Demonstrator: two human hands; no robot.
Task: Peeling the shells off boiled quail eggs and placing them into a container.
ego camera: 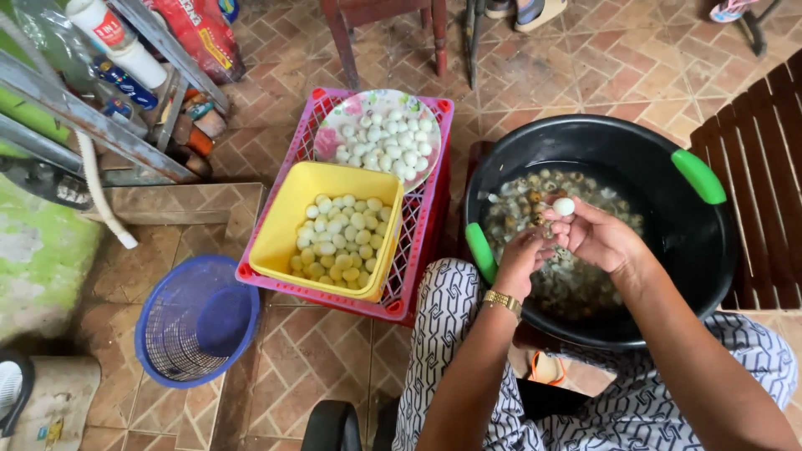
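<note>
Head view, looking down at a tiled floor (pixel 317 359) and the person's lap in patterned cloth.

Right hand (pixel 597 238): held over the black tub (pixel 710 250), fingers (pixel 558 224) closed on a small white peeled egg (pixel 564 205), pinched at the fingertips. The egg sits above the tub's contents, near the middle of the tub.

Left hand (pixel 522 259): just beside the right, touching it at the fingertips, fingers curled together at a speckled bit of shell or egg just under the white one; exactly what it grips cannot be told. A gold watch (pixel 502 301) is on that wrist.

The tub has two green handles, one at the near left rim (pixel 479 252) and one at the far right rim (pixel 698 175). Inside: water with many speckled eggs and shell pieces (pixel 576 276).

Left of the tub stands a pink crate (pixel 418 250). On it, a yellow basin (pixel 284 225) holds a layer of pale yellowish peeled eggs (pixel 338 238). Behind it, touching its far edge, a flowered plate (pixel 334 125) carries a heap of whiter eggs (pixel 388 142).

A blue basket (pixel 196 321) is on the floor, near the crate's front left corner.

Far left: a metal frame (pixel 92 125) with bottles and a white hose (pixel 100 196). Top edge: red chair legs (pixel 342 42). A dark slatted seat (pixel 760 167) is at right.
</note>
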